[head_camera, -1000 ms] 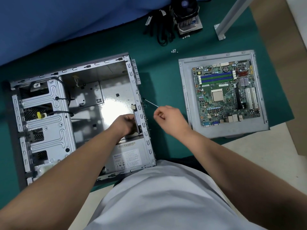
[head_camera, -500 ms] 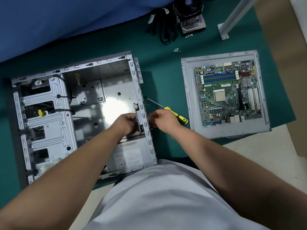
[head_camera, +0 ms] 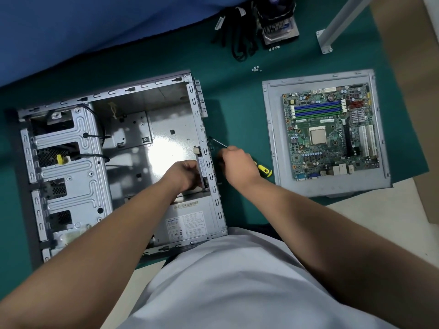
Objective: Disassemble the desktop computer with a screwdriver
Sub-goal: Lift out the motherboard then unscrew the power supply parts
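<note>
1. Open grey steel computer case (head_camera: 71, 167) lay on its side on the green mat (head_camera: 237, 119)
2. Right hand (head_camera: 237, 166) curled round yellow-and-black screwdriver (head_camera: 262, 169), tip at rear wall; left hand (head_camera: 184, 175) gripped a small part inside
3. Risk: tip slipping, chewing the screw head
4. Power supply label (head_camera: 187, 224) unreadable

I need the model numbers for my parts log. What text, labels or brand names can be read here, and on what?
None can be read.
White label on the grey metal power supply: print and blue logo blurred.
Barcode sticker above it: too small.
Green motherboard: markings too small.
</note>
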The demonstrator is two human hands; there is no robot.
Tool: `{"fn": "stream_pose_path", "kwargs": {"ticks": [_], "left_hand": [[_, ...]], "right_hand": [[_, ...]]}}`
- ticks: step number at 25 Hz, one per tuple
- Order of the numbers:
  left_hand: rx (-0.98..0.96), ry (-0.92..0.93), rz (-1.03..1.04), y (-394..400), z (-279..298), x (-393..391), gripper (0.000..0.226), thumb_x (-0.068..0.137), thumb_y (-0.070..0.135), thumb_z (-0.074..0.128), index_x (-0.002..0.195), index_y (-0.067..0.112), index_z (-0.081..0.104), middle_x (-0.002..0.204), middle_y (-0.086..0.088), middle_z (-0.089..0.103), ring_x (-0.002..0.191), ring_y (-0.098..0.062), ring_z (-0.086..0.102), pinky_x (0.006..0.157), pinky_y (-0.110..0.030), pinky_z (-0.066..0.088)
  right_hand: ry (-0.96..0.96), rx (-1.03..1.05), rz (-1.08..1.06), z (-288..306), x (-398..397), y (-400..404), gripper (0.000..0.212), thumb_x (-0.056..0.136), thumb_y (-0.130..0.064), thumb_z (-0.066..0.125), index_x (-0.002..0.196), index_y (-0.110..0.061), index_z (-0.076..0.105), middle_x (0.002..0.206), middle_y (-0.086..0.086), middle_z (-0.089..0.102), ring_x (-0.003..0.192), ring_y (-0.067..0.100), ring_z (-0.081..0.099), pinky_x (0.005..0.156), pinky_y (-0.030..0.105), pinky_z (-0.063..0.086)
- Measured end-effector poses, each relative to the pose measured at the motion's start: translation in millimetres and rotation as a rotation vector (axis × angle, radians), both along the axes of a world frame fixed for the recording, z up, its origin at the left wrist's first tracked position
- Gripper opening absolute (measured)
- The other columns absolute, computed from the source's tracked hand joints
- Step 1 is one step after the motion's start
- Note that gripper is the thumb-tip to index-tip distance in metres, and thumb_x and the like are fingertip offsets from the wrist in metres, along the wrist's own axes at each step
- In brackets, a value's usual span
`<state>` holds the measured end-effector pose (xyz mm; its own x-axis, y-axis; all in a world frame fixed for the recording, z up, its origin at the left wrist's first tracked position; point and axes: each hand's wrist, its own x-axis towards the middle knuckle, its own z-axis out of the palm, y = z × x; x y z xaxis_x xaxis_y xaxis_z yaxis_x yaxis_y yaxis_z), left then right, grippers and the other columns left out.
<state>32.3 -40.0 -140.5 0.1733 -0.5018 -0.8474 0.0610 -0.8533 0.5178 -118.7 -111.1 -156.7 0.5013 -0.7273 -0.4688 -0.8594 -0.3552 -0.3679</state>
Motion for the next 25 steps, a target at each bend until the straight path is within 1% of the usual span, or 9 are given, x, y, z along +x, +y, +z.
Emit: {"fn": "stream_pose_path", "kwargs": {"ticks": [4,7,9,11,14,16,20,23,25], "left_hand": [[-0.004,-0.012,-0.021,0,2,2,0.034,0.094,-0.024,0.046,0.078,0.0,0.064,0.055,-0.001,0.066,0.041,-0.005,0.062,0.047,-0.017,0.053],[0.001,0.005,0.003,0,-3,2,0.036,0.095,-0.022,0.046,0.073,0.001,0.063,0.053,0.001,0.067,0.042,-0.007,0.063,0.048,-0.018,0.055],[0.002,0.013,-0.001,1,-7,3,0.036,0.095,-0.021,0.048,0.073,0.001,0.064,0.052,0.002,0.068,0.043,-0.008,0.064,0.046,-0.019,0.054],[-0.006,0.023,0.008,2,-13,4,0.043,0.095,-0.022,0.047,0.067,0.004,0.067,0.052,0.001,0.068,0.043,-0.009,0.065,0.046,-0.019,0.053],[0.026,0.051,0.091,3,-23,6,0.073,0.095,-0.023,0.042,0.04,0.016,0.068,0.047,0.001,0.065,0.038,-0.011,0.061,0.044,-0.021,0.052],[0.032,0.053,0.074,2,-26,7,0.078,0.096,-0.023,0.037,0.037,0.018,0.067,0.046,0.0,0.064,0.036,-0.009,0.06,0.04,-0.019,0.048],[-0.006,0.092,0.103,3,-29,8,0.083,0.096,-0.026,0.029,0.034,0.017,0.065,0.045,0.001,0.064,0.037,-0.008,0.061,0.043,-0.017,0.05],[-0.01,0.117,0.112,2,-30,7,0.081,0.094,-0.026,0.028,0.034,0.014,0.064,0.044,-0.002,0.063,0.035,-0.012,0.059,0.041,-0.021,0.051],[0.018,0.143,0.087,4,-30,8,0.08,0.094,-0.027,0.034,0.039,0.019,0.069,0.048,0.001,0.066,0.039,-0.01,0.062,0.043,-0.02,0.052]], "right_hand": [[0.069,-0.026,0.095,-1,5,-1,0.044,0.08,0.019,0.051,0.111,-0.009,0.065,0.111,0.011,0.057,0.091,0.037,0.068,0.071,0.039,0.051],[0.088,-0.034,0.13,-3,6,0,0.045,0.08,0.019,0.053,0.114,-0.009,0.064,0.114,0.012,0.058,0.093,0.035,0.068,0.068,0.035,0.044],[0.049,0.005,0.091,-5,4,-1,0.038,0.083,0.013,0.053,0.113,-0.009,0.063,0.111,0.013,0.06,0.095,0.038,0.067,0.073,0.037,0.049],[-0.039,0.064,-0.04,-3,2,-8,0.026,0.088,0.001,0.054,0.109,-0.01,0.064,0.106,0.015,0.065,0.096,0.039,0.064,0.081,0.039,0.052],[-0.217,0.122,-0.324,2,-6,-30,0.014,0.091,-0.011,0.057,0.096,-0.015,0.07,0.09,0.007,0.073,0.087,0.029,0.069,0.082,0.035,0.056],[-0.266,0.138,-0.43,5,-11,-54,0.013,0.092,-0.013,0.059,0.092,-0.016,0.071,0.083,0.003,0.074,0.079,0.021,0.072,0.078,0.031,0.057],[-0.291,0.138,-0.593,5,-18,-112,0.02,0.094,-0.009,0.057,0.081,-0.023,0.065,0.079,0.0,0.071,0.058,-0.001,0.07,0.056,0.017,0.052],[-0.269,0.084,-0.665,1,-15,-154,0.019,0.091,-0.007,0.054,0.086,-0.018,0.068,0.084,0.004,0.073,0.075,0.013,0.074,0.073,0.031,0.059],[-0.231,0.044,-0.659,-2,-12,-178,0.021,0.09,-0.009,0.053,0.09,-0.017,0.071,0.09,0.006,0.075,0.088,0.022,0.072,0.079,0.032,0.059]]}}
